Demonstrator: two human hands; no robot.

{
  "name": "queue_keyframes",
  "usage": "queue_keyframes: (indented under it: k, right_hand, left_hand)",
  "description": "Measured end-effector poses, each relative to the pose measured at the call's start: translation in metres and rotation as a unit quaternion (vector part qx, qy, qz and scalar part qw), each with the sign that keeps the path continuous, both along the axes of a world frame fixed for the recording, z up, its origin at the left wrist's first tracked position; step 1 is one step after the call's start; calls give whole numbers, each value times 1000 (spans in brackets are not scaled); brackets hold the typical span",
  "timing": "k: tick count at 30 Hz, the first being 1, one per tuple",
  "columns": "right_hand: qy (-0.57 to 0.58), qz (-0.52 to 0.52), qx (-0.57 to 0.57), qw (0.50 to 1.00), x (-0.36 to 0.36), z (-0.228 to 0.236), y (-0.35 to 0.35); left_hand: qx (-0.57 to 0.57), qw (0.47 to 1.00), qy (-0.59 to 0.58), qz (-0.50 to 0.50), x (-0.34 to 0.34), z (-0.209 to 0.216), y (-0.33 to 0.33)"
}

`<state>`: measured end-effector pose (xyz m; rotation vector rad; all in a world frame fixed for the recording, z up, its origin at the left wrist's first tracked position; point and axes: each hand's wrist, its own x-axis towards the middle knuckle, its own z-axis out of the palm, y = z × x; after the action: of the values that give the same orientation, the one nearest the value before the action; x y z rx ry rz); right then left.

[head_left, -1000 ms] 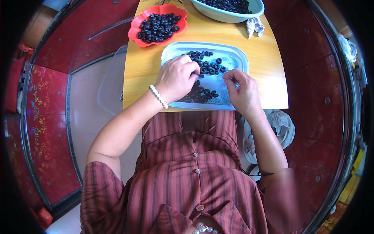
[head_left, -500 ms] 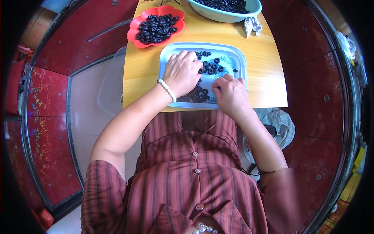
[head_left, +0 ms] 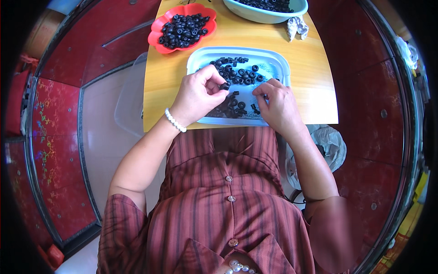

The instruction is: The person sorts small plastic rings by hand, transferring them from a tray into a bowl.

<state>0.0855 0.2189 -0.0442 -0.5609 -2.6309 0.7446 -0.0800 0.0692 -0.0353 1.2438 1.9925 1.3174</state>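
My left hand (head_left: 195, 97), with a white bead bracelet at its wrist, pinches a small black ring-shaped rubber part (head_left: 224, 86) between thumb and fingertips. It is over the left side of a pale blue plastic tray (head_left: 197, 55). My right hand (head_left: 283, 104) is over the tray's right side, its thumb and fingers closed together; whatever they hold, if anything, is too small to make out. Several loose black rubber parts (head_left: 247, 75) lie in the tray between the hands, some in a group nearer to me.
A red flower-shaped bowl (head_left: 156, 28) full of black parts stands at the far left of the wooden table (head_left: 315, 86). At the back is a light green basin (head_left: 264, 18) of similar parts, with crumpled silvery-white material (head_left: 297, 29) beside it. A plastic bag (head_left: 332, 142) hangs below the right edge.
My left hand has drawn back toward the left, lifting a black rubber part out of the tray. My right hand has shifted slightly, its fingers still pinched.
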Motion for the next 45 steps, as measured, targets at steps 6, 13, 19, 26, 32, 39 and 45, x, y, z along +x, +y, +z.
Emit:
queue_keyframes:
  k: [6,13,19,26,32,39,45]
  right_hand:
    - [-60,20,108,992,-4,-2,0]
    - [-35,29,76,996,-8,1,2]
    - [55,-12,-109,992,-8,7,2]
    - [71,-28,-439,895,-3,10,1]
    - [125,6,-686,717,5,29,-6]
    - [127,37,-612,780,12,51,-24]
    - [116,64,-592,795,10,65,-32]
  left_hand:
    - [71,977,-199,-42,6,0,-21]
    - [77,879,-469,-18,21,5,-43]
    - [115,809,-574,-46,35,3,-45]
    - [116,784,-608,-48,40,-1,-42]
    - [116,780,-614,-39,46,2,-34]
    - [138,802,-581,-24,52,10,-32]
    - [134,816,-563,-13,55,16,-34]
